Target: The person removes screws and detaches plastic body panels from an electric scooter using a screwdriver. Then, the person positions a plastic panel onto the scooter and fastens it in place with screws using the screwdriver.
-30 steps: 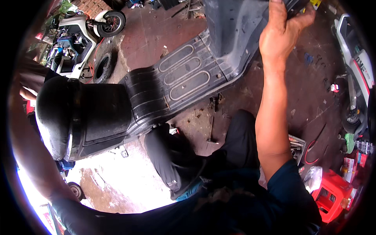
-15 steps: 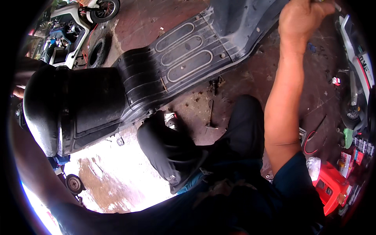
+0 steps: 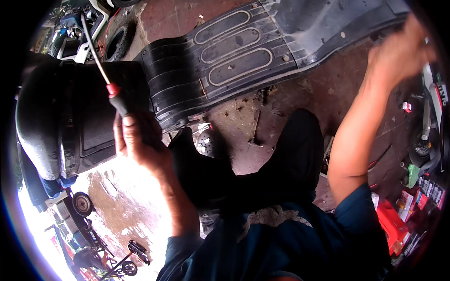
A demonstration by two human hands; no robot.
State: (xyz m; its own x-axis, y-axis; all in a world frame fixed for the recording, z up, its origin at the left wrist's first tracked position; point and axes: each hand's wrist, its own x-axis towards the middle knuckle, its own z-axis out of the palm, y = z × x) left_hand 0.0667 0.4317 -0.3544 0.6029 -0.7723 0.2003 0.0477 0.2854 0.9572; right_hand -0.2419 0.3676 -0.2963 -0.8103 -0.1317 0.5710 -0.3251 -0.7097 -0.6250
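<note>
My left hand [image 3: 143,143] is closed around the dark handle of a screwdriver [image 3: 115,96] with a red collar, its long metal shaft pointing up and away. It is raised in front of the black seat section [image 3: 35,119] of a scooter. The scooter's grey ribbed footboard [image 3: 236,47] stretches from there to the upper right. At the far right, my right hand [image 3: 398,58] is lifted beside the scooter's front panel [image 3: 328,23]. Motion smears its fingers, so what they hold, if anything, does not show.
A T-shaped tool [image 3: 256,129] lies on the tiled floor near my knees. A loose tyre [image 3: 119,42] lies at the upper left. A red plastic stool [image 3: 393,225] and several small boxes [image 3: 415,201] are at the right. Another motorbike [image 3: 429,117] stands along the right edge.
My left hand has come from the left edge to in front of the seat section, with the screwdriver now in plain view. My right hand has moved right and downward. The view has shifted.
</note>
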